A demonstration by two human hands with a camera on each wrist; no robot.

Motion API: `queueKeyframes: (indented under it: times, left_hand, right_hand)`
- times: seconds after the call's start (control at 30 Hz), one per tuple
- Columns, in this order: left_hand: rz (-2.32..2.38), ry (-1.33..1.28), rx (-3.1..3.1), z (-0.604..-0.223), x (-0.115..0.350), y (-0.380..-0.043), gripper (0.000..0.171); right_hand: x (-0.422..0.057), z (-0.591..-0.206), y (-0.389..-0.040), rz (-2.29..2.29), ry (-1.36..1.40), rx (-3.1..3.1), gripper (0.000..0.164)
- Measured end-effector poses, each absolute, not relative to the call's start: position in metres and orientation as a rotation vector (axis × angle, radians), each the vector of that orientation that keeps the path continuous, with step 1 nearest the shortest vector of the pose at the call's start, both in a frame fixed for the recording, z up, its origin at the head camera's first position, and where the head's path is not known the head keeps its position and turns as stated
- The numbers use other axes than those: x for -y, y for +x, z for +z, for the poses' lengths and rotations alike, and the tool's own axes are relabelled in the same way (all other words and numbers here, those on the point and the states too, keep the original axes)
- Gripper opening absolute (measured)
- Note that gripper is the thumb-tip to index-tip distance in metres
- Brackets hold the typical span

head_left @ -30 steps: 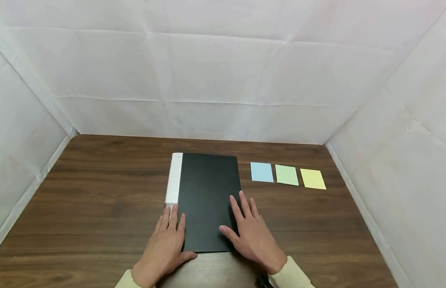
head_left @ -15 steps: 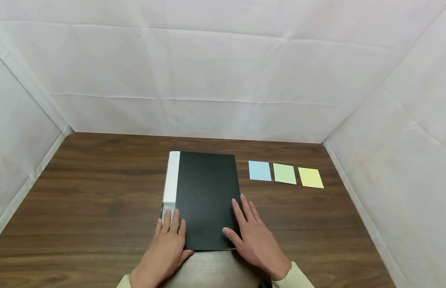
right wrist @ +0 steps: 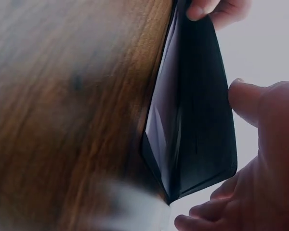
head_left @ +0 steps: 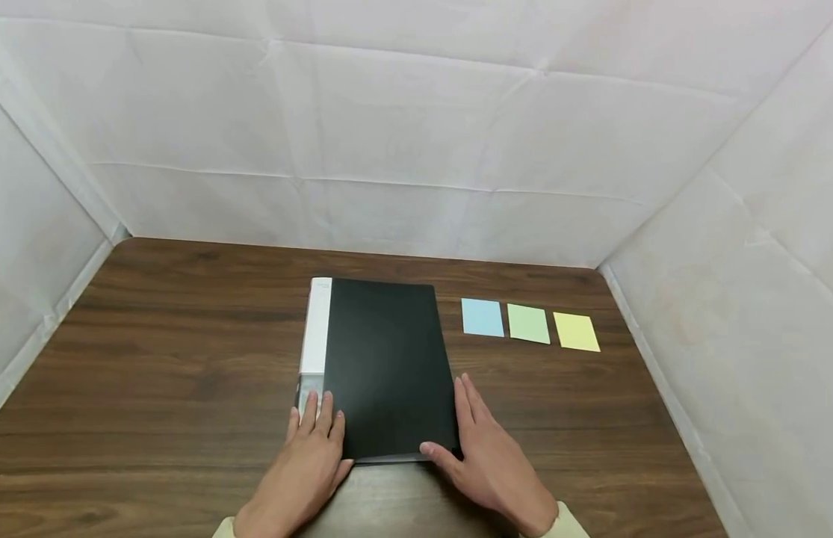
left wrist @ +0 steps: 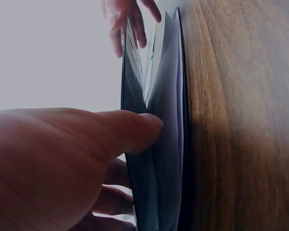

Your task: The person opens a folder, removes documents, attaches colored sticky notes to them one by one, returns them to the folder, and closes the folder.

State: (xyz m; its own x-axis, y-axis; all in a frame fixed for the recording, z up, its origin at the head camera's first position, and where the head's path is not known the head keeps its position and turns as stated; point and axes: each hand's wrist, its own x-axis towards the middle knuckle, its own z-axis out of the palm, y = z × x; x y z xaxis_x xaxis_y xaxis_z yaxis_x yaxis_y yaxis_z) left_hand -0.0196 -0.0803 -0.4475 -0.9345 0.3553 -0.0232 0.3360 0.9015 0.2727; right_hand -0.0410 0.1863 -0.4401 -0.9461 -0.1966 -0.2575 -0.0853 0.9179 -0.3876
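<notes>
A black display folder (head_left: 385, 351) with a white spine strip (head_left: 315, 325) lies on the table, its front cover raised slightly at the near right. My left hand (head_left: 300, 471) rests on the lower spine, fingers straight. In the left wrist view, its thumb (left wrist: 135, 130) lies against the folder's near edge. My right hand (head_left: 493, 463) pinches the cover near its lower right corner, thumb on top and fingers at the edge. Pages or sleeves (left wrist: 156, 57) show in the parted gap. In the right wrist view, the right thumb (right wrist: 248, 98) touches the cover edge.
Blue (head_left: 482, 317), green (head_left: 528, 323) and yellow (head_left: 577, 332) square paper notes lie in a row right of the folder. White sheeting (head_left: 389, 134) walls off the brown wooden table (head_left: 174, 359) at the back and both sides.
My right hand has shifted from lying over the folder's right side to its right edge. The cover has lifted slightly at the near right. The left hand stays by the spine.
</notes>
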Motion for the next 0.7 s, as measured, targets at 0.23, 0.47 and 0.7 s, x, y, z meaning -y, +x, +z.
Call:
queueKeyframes:
  times: [0.23,0.47,0.7]
  left_hand:
    - [0.435,0.569,-2.970,-0.449,0.079,-0.017,0.052]
    - [0.448,0.578,-2.992,-0.451,0.080,-0.012,0.051]
    - [0.469,0.565,-2.978,-0.449,0.080,-0.011,0.048]
  right_hand:
    - [-0.195,-0.441,-0.038,-0.561,-0.200,-2.706,0.120]
    - [-0.206,-0.442,-0.041,-0.650,-0.277,-2.727,0.114]
    - [-0.203,-0.446,-0.038,-0.470,-0.544,-2.761,0.083]
